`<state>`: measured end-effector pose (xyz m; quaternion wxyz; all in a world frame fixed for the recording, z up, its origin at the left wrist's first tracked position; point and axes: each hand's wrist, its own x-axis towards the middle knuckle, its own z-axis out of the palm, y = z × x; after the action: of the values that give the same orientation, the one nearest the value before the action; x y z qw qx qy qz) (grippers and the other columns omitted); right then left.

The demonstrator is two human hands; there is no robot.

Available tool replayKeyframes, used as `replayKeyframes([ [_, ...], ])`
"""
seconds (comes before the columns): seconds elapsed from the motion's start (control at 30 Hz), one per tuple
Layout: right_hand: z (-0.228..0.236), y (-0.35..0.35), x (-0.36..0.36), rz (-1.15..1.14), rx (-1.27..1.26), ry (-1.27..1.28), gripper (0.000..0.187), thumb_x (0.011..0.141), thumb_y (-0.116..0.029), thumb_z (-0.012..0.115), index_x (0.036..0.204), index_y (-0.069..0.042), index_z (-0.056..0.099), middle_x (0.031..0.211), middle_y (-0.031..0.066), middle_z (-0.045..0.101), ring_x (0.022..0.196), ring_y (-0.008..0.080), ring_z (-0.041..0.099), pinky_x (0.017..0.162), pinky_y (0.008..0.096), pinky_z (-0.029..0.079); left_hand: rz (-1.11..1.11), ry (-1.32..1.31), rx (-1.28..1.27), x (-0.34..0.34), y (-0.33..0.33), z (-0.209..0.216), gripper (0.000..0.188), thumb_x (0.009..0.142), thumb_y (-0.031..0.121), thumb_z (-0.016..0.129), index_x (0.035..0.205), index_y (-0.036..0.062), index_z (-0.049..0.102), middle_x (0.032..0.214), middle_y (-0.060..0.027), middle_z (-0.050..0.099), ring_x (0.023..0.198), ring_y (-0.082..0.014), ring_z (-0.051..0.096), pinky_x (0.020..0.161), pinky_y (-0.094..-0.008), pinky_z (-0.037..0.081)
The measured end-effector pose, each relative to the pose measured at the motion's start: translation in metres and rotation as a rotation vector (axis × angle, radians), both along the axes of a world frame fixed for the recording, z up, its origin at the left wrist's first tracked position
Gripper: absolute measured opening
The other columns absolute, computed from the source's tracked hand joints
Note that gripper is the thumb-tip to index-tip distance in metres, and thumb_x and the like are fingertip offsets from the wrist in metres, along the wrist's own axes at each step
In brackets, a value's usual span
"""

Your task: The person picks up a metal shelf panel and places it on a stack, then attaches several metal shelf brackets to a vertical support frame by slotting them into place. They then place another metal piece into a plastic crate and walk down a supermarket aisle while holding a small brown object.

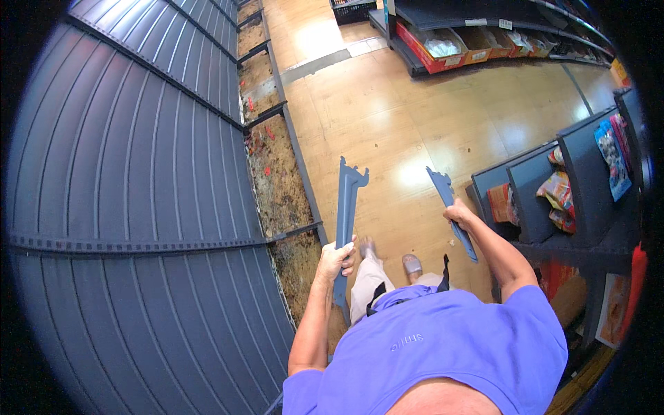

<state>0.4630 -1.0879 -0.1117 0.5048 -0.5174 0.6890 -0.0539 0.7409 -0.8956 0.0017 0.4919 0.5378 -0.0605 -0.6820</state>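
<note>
My left hand (pixel 335 261) is closed around a long grey metal shelf bracket (pixel 347 207), whose hooked end points away from me. In my right hand (pixel 457 212) is a second grey shelf bracket (pixel 440 182), gripped near its middle, with its notched end also pointing away. Both brackets are held apart in front of me, above the floor. On my left stands a dark grey ribbed shelving back panel (pixel 159 173) with a slotted upright (pixel 138 245) running across the view. My left hand is the nearer one to it; neither bracket appears to touch it.
Along the panel's foot runs a dirty, stained floor strip (pixel 280 173) with dark crossbars and red scraps. To my right is a dark shelf unit with dividers (pixel 581 159) and snack packets (pixel 557 190). Ahead are low shelves with cartons (pixel 443 50) and a black crate (pixel 353 11).
</note>
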Motion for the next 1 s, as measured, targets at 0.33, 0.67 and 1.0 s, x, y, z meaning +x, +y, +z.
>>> replayKeyframes([
  [0.33,0.042,-0.094,0.122,-0.261,0.187,-0.657,0.029,0.055,-0.002,0.049,0.082,0.003,0.038,0.054,0.0078,0.044,0.041,0.0144,0.047,0.039,0.0273,0.045,-0.115,0.157,-0.077,0.104,-0.169,0.006,0.037,0.077,0.025,0.049,0.102,0.0002,0.038,0.062,0.0005,0.038,0.039,-0.0047,0.028,0.03,-0.0185,0.024],
  [0.67,0.051,-0.214,0.275,-0.254,0.292,-1.113,0.023,0.064,-0.004,0.053,0.084,-0.001,0.041,0.074,0.008,0.047,0.07,0.0185,0.054,0.057,0.029,0.049,-0.105,-0.267,0.006,0.129,-0.342,-0.005,0.035,0.076,0.039,0.046,0.07,0.0052,0.042,0.051,0.0018,0.036,0.037,-0.0065,0.035,0.031,-0.0187,0.028],
  [1.0,0.052,-0.349,0.381,-0.39,0.166,-1.083,0.016,0.068,-0.01,0.05,0.075,0.0,0.038,0.054,0.0059,0.042,0.041,0.0133,0.042,0.032,0.0269,0.035,-0.184,-0.635,-0.085,0.179,-0.503,-0.036,0.06,0.069,0.06,0.039,0.052,0.0037,0.049,0.045,-0.0027,0.042,0.035,-0.0115,0.036,0.033,-0.0244,0.032],
])
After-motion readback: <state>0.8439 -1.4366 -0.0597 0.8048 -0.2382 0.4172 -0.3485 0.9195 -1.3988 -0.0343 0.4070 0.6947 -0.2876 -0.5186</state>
